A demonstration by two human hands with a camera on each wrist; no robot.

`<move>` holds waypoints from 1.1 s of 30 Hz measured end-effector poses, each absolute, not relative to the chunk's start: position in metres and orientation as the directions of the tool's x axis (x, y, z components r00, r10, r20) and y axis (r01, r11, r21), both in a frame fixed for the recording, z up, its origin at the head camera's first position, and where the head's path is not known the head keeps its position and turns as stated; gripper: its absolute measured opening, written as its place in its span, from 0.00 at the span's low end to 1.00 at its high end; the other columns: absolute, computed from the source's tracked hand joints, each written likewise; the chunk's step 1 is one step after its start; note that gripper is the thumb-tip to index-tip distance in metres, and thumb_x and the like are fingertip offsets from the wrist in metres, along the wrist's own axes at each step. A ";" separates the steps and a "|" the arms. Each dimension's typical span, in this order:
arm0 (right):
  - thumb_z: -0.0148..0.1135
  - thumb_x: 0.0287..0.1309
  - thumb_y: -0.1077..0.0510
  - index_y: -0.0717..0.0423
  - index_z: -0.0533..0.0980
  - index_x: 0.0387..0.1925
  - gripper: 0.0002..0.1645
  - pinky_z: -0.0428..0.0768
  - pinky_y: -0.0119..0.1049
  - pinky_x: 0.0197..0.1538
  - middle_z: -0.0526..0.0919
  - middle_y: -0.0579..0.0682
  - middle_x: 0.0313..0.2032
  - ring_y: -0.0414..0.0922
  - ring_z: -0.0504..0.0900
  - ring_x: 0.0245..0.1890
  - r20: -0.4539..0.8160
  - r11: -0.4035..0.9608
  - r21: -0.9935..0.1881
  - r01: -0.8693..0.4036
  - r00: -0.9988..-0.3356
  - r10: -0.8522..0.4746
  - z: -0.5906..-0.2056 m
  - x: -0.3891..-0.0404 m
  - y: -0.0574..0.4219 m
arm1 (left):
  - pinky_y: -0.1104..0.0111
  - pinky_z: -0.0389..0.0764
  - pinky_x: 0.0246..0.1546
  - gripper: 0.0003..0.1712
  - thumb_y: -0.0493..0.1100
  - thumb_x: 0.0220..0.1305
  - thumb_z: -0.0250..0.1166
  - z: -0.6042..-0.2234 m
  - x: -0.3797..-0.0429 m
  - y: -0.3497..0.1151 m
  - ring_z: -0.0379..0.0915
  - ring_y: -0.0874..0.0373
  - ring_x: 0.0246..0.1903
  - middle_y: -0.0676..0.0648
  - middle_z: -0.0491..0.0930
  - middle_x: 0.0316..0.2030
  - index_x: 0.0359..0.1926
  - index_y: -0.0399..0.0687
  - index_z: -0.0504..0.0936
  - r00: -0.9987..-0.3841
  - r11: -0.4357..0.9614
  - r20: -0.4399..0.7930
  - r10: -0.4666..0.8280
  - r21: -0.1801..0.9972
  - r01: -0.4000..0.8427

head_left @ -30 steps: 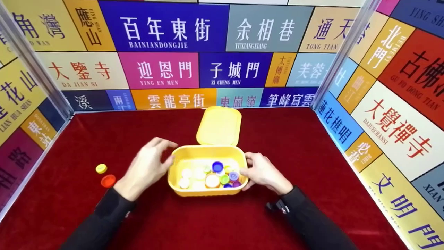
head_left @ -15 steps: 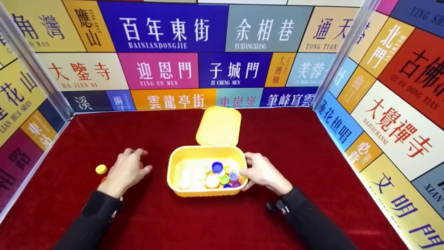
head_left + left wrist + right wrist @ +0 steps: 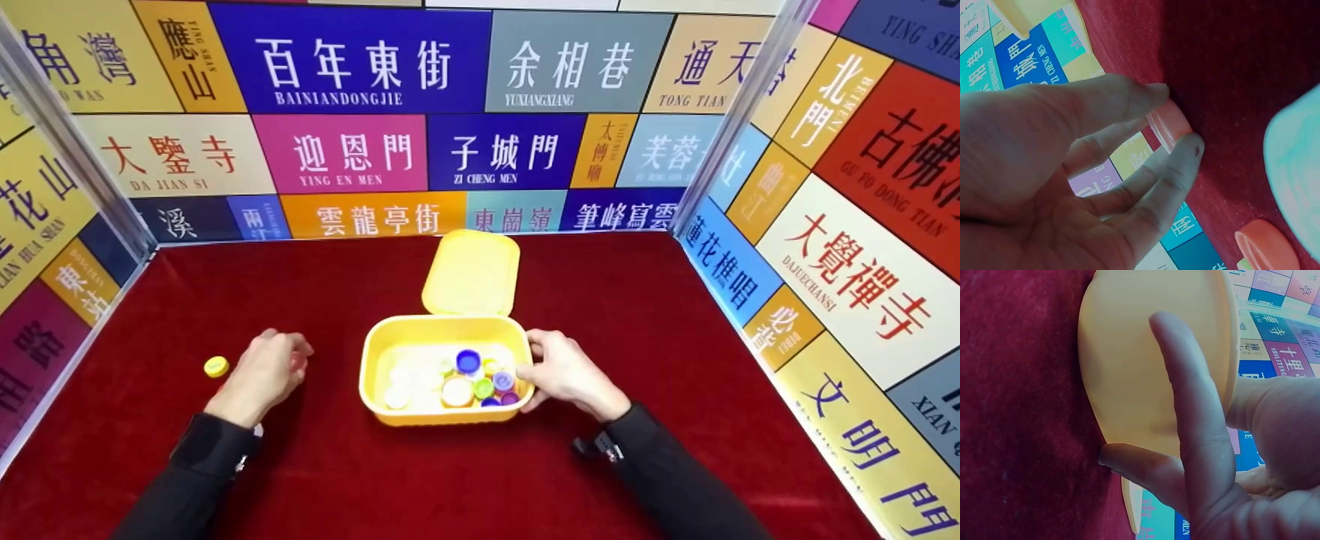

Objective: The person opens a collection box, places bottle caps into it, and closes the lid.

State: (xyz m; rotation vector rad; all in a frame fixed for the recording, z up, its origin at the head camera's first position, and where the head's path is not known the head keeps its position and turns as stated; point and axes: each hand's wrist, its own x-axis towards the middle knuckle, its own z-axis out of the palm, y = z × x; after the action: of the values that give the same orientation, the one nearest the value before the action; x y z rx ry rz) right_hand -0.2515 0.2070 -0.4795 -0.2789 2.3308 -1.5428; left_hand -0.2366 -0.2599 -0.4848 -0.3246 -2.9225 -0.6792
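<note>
My left hand [image 3: 264, 369] is left of the yellow box, above the red cloth. Thumb and finger pinch an orange-red bottle cap [image 3: 1169, 125], seen clearly in the left wrist view. A second orange-red cap [image 3: 1266, 244] lies on the cloth there; the hand hides it in the head view. A yellow cap [image 3: 216, 367] lies left of this hand. My right hand [image 3: 574, 373] grips the right end of the yellow box [image 3: 442, 417], its thumb over the rim and other fingers against the outer wall. Several caps, including a blue one [image 3: 469, 361] and a green one [image 3: 484, 388], lie inside.
Behind the box lies its yellow lid [image 3: 472, 271]. Red cloth [image 3: 420, 487] covers the table. Printed panels [image 3: 352, 154] stand as walls at the back and both sides. A pale blurred shape [image 3: 1297, 169] fills the left wrist view's right edge.
My left hand has moved left from the box's left rim and now pinches an orange-red cap. My right hand has kept its grip on the box, which has barely moved.
</note>
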 end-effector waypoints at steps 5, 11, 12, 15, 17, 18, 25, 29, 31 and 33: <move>0.67 0.68 0.69 0.65 0.80 0.70 0.29 0.99 0.55 0.33 0.95 0.64 0.55 0.59 0.99 0.39 -0.161 0.401 -0.916 0.015 -0.929 -0.334 -0.480 -0.251 0.206 | 0.46 0.89 0.46 0.12 0.29 0.68 0.73 -0.484 -0.237 -0.258 0.79 0.41 0.44 0.36 0.86 0.39 0.50 0.33 0.93 -0.972 0.875 0.162 0.172 0.428 0.226; 0.67 0.69 0.69 0.66 0.79 0.71 0.29 0.99 0.54 0.33 0.95 0.64 0.56 0.58 0.99 0.40 -0.158 0.399 -0.917 0.012 -0.930 -0.333 -0.480 -0.251 0.206 | 0.47 0.91 0.45 0.12 0.30 0.70 0.72 -0.479 -0.237 -0.247 0.81 0.41 0.42 0.32 0.86 0.43 0.52 0.33 0.93 -0.969 0.878 0.197 0.146 0.425 0.219; 0.67 0.69 0.69 0.66 0.79 0.71 0.29 0.99 0.54 0.33 0.95 0.64 0.56 0.58 0.99 0.40 -0.158 0.400 -0.916 0.012 -0.929 -0.333 -0.480 -0.251 0.206 | 0.47 0.91 0.45 0.12 0.30 0.70 0.72 -0.478 -0.237 -0.244 0.81 0.41 0.41 0.31 0.86 0.44 0.52 0.34 0.93 -0.966 0.876 0.215 0.144 0.426 0.226; 0.67 0.69 0.69 0.66 0.80 0.71 0.29 0.99 0.54 0.32 0.95 0.63 0.55 0.57 0.99 0.40 -0.157 0.401 -0.916 0.012 -0.930 -0.332 -0.480 -0.251 0.205 | 0.45 0.92 0.46 0.11 0.31 0.71 0.73 -0.472 -0.236 -0.233 0.82 0.40 0.41 0.31 0.87 0.45 0.52 0.36 0.94 -0.944 0.856 0.298 0.143 0.441 0.269; 0.67 0.69 0.69 0.66 0.80 0.71 0.30 0.99 0.54 0.32 0.95 0.63 0.56 0.57 0.99 0.40 -0.157 0.400 -0.917 0.012 -0.930 -0.332 -0.479 -0.250 0.205 | 0.46 0.93 0.47 0.12 0.31 0.71 0.75 -0.467 -0.235 -0.223 0.84 0.39 0.41 0.31 0.87 0.45 0.53 0.38 0.94 -0.921 0.833 0.359 0.151 0.456 0.315; 0.67 0.69 0.69 0.66 0.79 0.71 0.30 0.99 0.55 0.32 0.95 0.63 0.56 0.57 0.99 0.40 -0.158 0.399 -0.917 0.013 -0.930 -0.333 -0.479 -0.250 0.205 | 0.47 0.95 0.48 0.12 0.31 0.70 0.76 -0.464 -0.234 -0.217 0.85 0.40 0.42 0.32 0.87 0.45 0.53 0.38 0.94 -0.907 0.819 0.390 0.161 0.460 0.343; 0.66 0.68 0.69 0.66 0.79 0.72 0.31 0.99 0.55 0.33 0.94 0.65 0.58 0.59 0.99 0.40 -0.166 0.393 -0.919 0.022 -0.927 -0.336 -0.479 -0.251 0.205 | 0.57 0.96 0.43 0.16 0.28 0.66 0.80 -0.452 -0.224 -0.174 0.89 0.45 0.41 0.35 0.86 0.46 0.54 0.38 0.94 -0.808 0.722 0.504 0.305 0.430 0.542; 0.66 0.69 0.70 0.66 0.79 0.73 0.32 0.99 0.55 0.33 0.94 0.66 0.58 0.60 0.99 0.40 -0.168 0.392 -0.920 0.025 -0.927 -0.334 -0.480 -0.251 0.205 | 0.59 0.95 0.41 0.17 0.27 0.63 0.81 -0.450 -0.218 -0.153 0.87 0.46 0.40 0.37 0.86 0.44 0.52 0.37 0.94 -0.760 0.677 0.491 0.425 0.385 0.628; 0.67 0.69 0.70 0.65 0.79 0.73 0.31 0.99 0.55 0.34 0.94 0.65 0.59 0.60 0.99 0.41 -0.169 0.397 -0.918 0.026 -0.929 -0.330 -0.480 -0.251 0.205 | 0.61 0.93 0.39 0.16 0.28 0.62 0.81 -0.451 -0.215 -0.144 0.86 0.48 0.37 0.38 0.85 0.42 0.51 0.38 0.94 -0.744 0.666 0.468 0.476 0.362 0.653; 0.67 0.69 0.69 0.65 0.79 0.73 0.31 0.99 0.56 0.34 0.94 0.66 0.59 0.60 0.99 0.41 -0.171 0.402 -0.915 0.026 -0.929 -0.328 -0.480 -0.251 0.205 | 0.64 0.91 0.36 0.14 0.29 0.63 0.81 -0.453 -0.213 -0.137 0.83 0.51 0.34 0.38 0.85 0.40 0.50 0.39 0.94 -0.739 0.659 0.435 0.514 0.351 0.665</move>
State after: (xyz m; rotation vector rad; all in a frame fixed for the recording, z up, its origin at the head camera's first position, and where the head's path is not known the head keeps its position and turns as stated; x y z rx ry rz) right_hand -0.2514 0.2055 -0.4800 -0.2616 2.3397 -1.5370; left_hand -0.2131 -0.1375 -0.4534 -0.9425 -2.5794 -0.7190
